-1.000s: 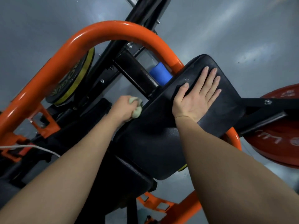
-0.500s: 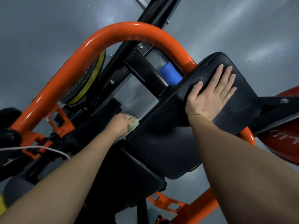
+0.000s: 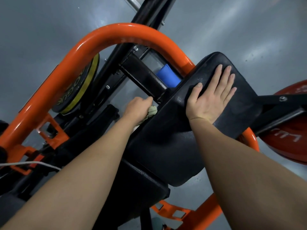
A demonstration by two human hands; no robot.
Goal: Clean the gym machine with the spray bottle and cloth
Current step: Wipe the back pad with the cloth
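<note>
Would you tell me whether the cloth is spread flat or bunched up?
Bunched up: the left hand grips the cloth in a wad, only a pale lump showing beside the black pad.

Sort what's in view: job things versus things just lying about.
Job: cloth, gripped by left hand; black pad, pressed by flat right hand; orange frame. Spray bottle not in view.
Lying about: blue cylinder; yellow-edged plate; red plate; white cable.
</note>
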